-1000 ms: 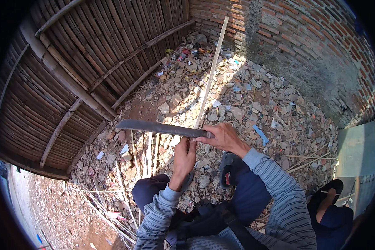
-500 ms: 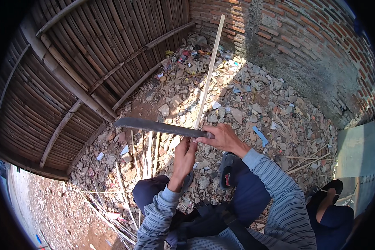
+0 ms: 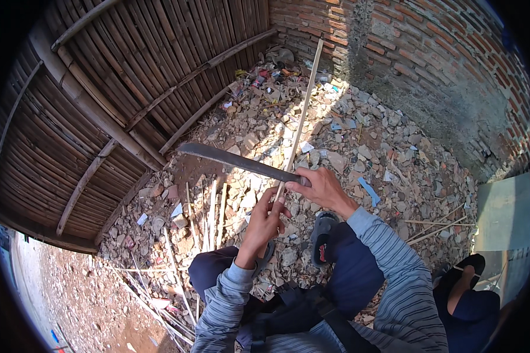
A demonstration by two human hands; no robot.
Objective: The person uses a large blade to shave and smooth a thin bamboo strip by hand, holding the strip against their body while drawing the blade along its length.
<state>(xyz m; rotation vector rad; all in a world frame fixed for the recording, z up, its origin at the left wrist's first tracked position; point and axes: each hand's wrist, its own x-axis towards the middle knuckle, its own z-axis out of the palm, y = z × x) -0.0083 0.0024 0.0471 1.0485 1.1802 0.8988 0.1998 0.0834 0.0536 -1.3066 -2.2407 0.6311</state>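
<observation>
In my right hand (image 3: 321, 189) is a machete (image 3: 235, 160), its fingers closed around the handle. The long dark blade points left and slightly away from me, crossing over a thin, pale bamboo strip (image 3: 304, 112). My left hand (image 3: 267, 222) pinches the near end of that strip just below the blade, with some fingers loosely spread. From there the strip slants away toward the brick wall. Whether the blade's edge touches the strip, I cannot tell.
Several pale strips (image 3: 212, 215) lie on the rubble (image 3: 365, 159) left of my hands, and more (image 3: 153, 306) lie nearer. A bamboo-slat wall (image 3: 153, 65) stands left, a brick wall (image 3: 436, 65) behind. At the right edge another person's leg (image 3: 468, 306) shows.
The machete and my right hand have shifted right and a little away, the blade now tilting more. The strip's far end sits lower in view. My left hand's fingers have spread somewhat.
</observation>
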